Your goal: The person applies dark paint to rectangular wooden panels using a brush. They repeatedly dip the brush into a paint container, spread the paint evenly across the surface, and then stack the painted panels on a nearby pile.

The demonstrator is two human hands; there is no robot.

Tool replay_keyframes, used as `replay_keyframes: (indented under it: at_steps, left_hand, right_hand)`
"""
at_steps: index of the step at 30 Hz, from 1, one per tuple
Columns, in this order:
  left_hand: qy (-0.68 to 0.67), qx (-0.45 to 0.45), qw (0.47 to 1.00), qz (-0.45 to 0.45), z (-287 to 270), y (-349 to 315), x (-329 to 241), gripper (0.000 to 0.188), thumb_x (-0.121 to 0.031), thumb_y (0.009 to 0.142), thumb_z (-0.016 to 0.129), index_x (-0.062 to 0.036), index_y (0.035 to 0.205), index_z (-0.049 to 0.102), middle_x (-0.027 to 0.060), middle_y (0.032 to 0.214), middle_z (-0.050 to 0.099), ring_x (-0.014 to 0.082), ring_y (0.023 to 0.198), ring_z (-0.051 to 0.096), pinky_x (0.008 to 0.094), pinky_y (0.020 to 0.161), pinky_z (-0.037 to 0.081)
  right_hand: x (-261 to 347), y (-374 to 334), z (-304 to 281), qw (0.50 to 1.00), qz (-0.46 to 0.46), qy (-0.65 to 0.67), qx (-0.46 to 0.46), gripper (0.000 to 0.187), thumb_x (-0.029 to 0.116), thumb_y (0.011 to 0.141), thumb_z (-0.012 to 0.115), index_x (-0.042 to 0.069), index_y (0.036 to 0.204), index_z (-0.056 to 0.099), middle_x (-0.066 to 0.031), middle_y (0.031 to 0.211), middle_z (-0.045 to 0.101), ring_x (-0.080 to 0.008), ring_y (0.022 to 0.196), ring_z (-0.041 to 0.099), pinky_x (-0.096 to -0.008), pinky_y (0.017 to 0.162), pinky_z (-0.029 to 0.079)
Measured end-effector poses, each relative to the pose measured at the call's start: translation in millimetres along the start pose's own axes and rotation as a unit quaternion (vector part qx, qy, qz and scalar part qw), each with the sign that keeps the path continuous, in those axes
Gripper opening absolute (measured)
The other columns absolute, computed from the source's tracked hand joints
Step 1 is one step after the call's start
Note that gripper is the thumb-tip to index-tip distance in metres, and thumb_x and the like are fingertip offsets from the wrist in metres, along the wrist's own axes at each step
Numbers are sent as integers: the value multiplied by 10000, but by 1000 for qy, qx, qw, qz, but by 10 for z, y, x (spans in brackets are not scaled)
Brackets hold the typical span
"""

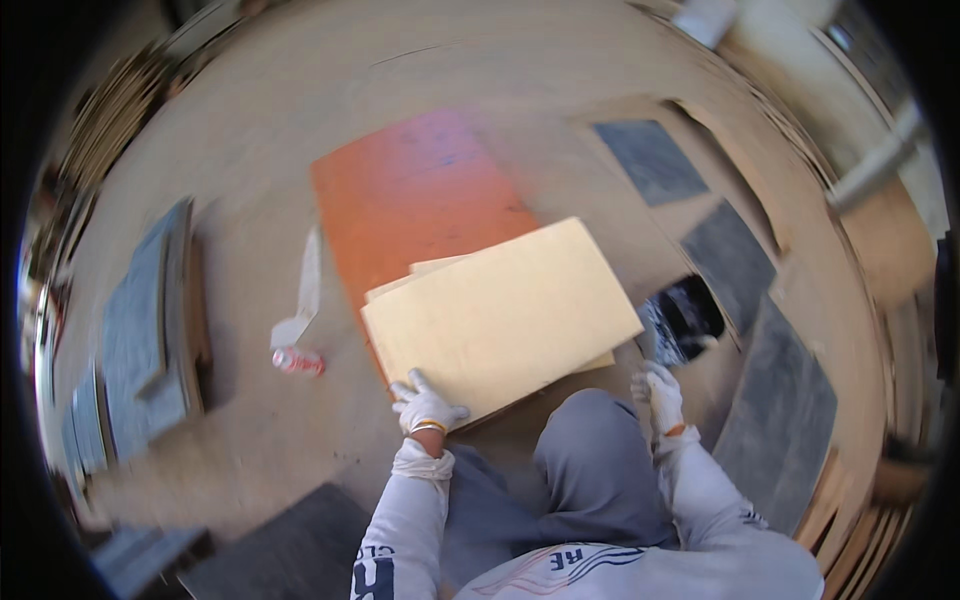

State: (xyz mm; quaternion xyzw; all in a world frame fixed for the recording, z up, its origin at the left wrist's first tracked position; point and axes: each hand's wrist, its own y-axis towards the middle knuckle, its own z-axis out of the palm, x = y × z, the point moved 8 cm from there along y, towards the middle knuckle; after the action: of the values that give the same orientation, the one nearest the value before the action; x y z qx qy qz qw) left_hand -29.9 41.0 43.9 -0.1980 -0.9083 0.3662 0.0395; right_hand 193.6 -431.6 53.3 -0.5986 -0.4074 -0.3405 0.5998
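My left hand (428, 402), in a white glove, rests on the near left corner of a pale yellow board (500, 315). Its fingers are spread on the top face. That rectangular board lies askew over other pale boards, whose edges peek out at its left and near side. Beneath them is a large orange sheet (420, 190) on the floor. My right hand (660, 398), also gloved, is off the board's right end, by my knee. Its fingers look loosely bent and apart, with nothing visible in them. Just beyond it sits a black tray (695, 310) with a shiny dark inside.
To the left, a red and white can (298, 361) lies by a pale strip (310, 275). Farther left stand grey-blue boards (140, 320). Dark grey sheets (775, 410) cover the floor on the right. Stacked boards (115, 120) line the far left.
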Motion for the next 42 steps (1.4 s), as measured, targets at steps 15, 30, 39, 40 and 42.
replay_keyframes:
  at_steps: [15, 30, 39, 40, 42]
  left_hand:
    - [-166, -142, 975, -33, 28, 492, 534, 1372, -358, 639, 1043, 20, 1673, 225, 351, 1533, 440, 494, 1346, 574, 494, 1131, 521]
    - [-160, -161, 973, -32, 54, 481, 698, 1109, -433, 710, 995, 68, 1521, 429, 309, 1476, 535, 470, 1327, 592, 495, 1109, 533]
    - [-256, -135, 957, 15, 346, 441, 893, 978, -414, 700, 1006, 124, 1370, 541, 322, 1320, 682, 434, 1189, 713, 480, 1005, 598]
    - [-258, -135, 957, 21, 362, 471, 894, 943, -383, 719, 1001, 130, 1358, 536, 309, 1294, 696, 414, 1157, 727, 462, 978, 606]
    - [-261, -138, 955, 22, 350, 519, 988, 875, -322, 757, 991, 144, 1333, 527, 283, 1241, 723, 375, 1093, 755, 427, 926, 623]
  right_hand:
    - [831, 1767, -1219, 506, 89, -857, -36, 275, 296, 884, 711, 290, 1129, 836, -20, 1370, 755, -291, 1320, 647, -471, 1057, 449]
    - [1583, 1566, -1230, 617, -49, -785, -27, 266, 144, 791, 707, 106, 1016, 844, -208, 1045, 789, -411, 1046, 755, -491, 897, 602]
    - [1366, 1341, -1275, 685, -43, -727, 18, 319, 247, 885, 693, 120, 1151, 815, -174, 1140, 783, -414, 1093, 731, -481, 915, 580]
    - [1320, 1362, -1298, 664, -32, -746, 43, 320, 254, 880, 703, 115, 1145, 817, -179, 1129, 782, -414, 1082, 733, -475, 910, 581]
    - [1261, 1404, -1280, 741, -46, -668, 45, 272, 250, 871, 721, 87, 1064, 820, -194, 1059, 778, -417, 1034, 733, -466, 883, 578]
